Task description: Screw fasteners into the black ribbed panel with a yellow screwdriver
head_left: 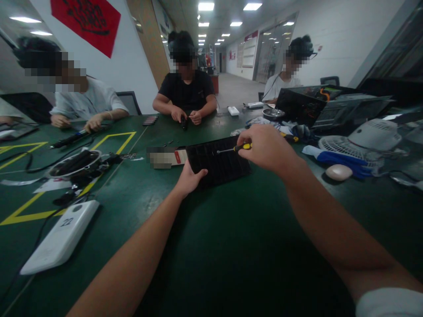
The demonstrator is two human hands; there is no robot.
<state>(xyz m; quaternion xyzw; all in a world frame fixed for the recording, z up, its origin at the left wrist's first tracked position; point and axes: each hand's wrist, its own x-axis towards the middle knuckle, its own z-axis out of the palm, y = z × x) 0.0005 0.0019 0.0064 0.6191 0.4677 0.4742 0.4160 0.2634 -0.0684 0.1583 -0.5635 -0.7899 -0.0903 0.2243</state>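
Note:
A flat black rectangular panel [224, 169] is tilted up above the green table, in the middle of the head view. My left hand [189, 179] grips its left edge, thumb lying across the face. In my right hand [269, 147] is a small screwdriver [243, 147] with a yellow and black handle, its thin shaft pointing left. The screwdriver's tip is at the panel's face; whether it touches I cannot tell. Behind the panel's left side lies a beige and red box [180, 156], partly covered. A few tiny dark pieces are scattered just beyond it.
On the left are a white power bank [66, 237] marked 22 and a metal bowl [99, 154] of black parts. To the right stand a white fan [360, 141], an oval white object [339, 172] and opened computer casings [299, 108]. Three people sit across the table [231, 246].

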